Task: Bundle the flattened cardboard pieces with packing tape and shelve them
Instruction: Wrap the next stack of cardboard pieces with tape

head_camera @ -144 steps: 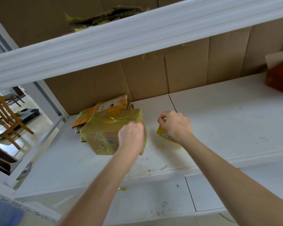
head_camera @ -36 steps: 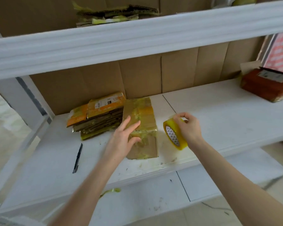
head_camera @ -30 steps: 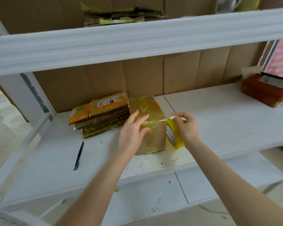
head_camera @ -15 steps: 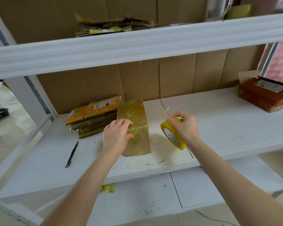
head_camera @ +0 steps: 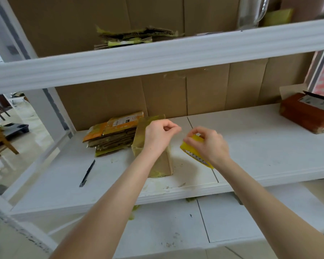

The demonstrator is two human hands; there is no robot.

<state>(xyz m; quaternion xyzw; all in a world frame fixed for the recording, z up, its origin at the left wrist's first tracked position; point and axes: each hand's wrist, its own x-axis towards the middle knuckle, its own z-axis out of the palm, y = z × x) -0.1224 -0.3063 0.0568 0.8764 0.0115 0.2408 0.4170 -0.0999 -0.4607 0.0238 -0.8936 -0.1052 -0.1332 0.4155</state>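
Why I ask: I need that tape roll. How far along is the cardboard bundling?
Done: one taped cardboard bundle lies on the white middle shelf, a second bundle on the upper shelf. In hand: the right hand grips the yellow packing tape roll beside a brown tape-wrapped cardboard bundle; the left hand pinches nearby, any strip too faint to see. Left: finishing that wrap, then shelving.

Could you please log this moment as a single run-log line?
stage: taping | left hand: fingers pinched above cardboard bundle, tape end unclear | right hand: grips tape roll | cardboard bundle: on shelf
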